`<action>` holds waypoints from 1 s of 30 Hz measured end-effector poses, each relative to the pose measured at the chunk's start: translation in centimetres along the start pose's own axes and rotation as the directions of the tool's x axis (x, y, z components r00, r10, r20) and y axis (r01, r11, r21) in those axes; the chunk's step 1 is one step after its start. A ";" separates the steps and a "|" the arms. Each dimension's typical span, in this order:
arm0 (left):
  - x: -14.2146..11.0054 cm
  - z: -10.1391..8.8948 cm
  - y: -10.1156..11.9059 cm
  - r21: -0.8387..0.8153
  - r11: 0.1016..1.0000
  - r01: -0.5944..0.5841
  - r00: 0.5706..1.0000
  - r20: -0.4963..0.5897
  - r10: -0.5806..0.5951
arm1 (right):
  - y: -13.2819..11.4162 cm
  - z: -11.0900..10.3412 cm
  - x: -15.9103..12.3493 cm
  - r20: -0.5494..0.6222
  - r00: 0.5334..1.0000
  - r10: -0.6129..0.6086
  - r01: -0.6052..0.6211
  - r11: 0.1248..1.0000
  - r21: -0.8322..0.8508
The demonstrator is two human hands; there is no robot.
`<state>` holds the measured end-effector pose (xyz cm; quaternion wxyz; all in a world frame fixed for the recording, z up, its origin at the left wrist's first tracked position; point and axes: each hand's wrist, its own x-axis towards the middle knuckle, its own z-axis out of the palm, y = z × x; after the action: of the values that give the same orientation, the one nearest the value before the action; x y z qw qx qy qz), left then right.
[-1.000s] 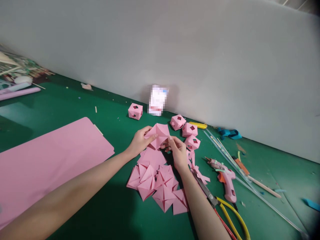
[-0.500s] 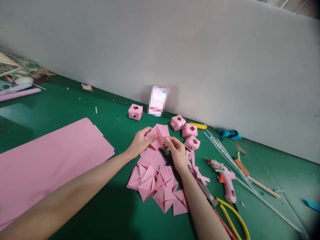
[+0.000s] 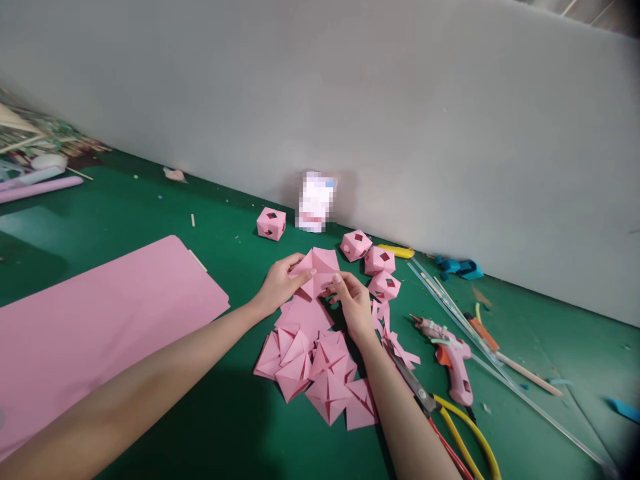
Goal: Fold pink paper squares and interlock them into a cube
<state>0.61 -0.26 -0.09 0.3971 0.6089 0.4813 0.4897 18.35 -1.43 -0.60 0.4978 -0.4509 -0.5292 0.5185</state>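
Nearest, yellow-handled scissors [image 3: 423,395] lie on the green counter [image 3: 210,427], right of folded pink paper squares [image 3: 329,400]. Just beyond them, the left hand [image 3: 278,287] has its grip clamped on a creased pink sheet [image 3: 323,261]; the right hand [image 3: 357,308] pinches its near-right edge. Farther back sit four paper polyhedra [image 3: 379,260].

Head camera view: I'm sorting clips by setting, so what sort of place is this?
Probably a craft workspace: a glue gun and yellow-handled scissors lie on a green tabletop with folded pink paper pieces.
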 end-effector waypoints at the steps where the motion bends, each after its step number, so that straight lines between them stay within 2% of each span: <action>1: 0.0 0.0 0.0 0.001 1.000 -0.006 1.000 0.002 0.006 | 0.0 0.0 0.0 -0.006 1.000 0.001 -0.001 1.000 0.003; 16: 0.1 0.0 0.0 0.025 1.000 -0.003 1.000 0.006 0.003 | 0.0 0.1 0.0 -0.078 0.997 0.002 0.000 1.000 0.021; 21: 0.0 0.0 0.1 0.017 1.000 -0.023 0.999 0.031 0.023 | 0.3 0.1 0.0 -0.058 0.998 0.003 -0.003 1.000 -0.002; 30: 0.1 0.4 -0.6 -0.133 0.988 0.077 0.997 0.026 -0.075 | 0.1 0.1 0.0 -0.080 0.994 -0.077 0.074 0.997 -0.031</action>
<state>0.86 -0.01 -0.68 0.4605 0.5673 0.4661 0.4989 18.23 -1.45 -0.70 0.5318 -0.4583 -0.5324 0.4730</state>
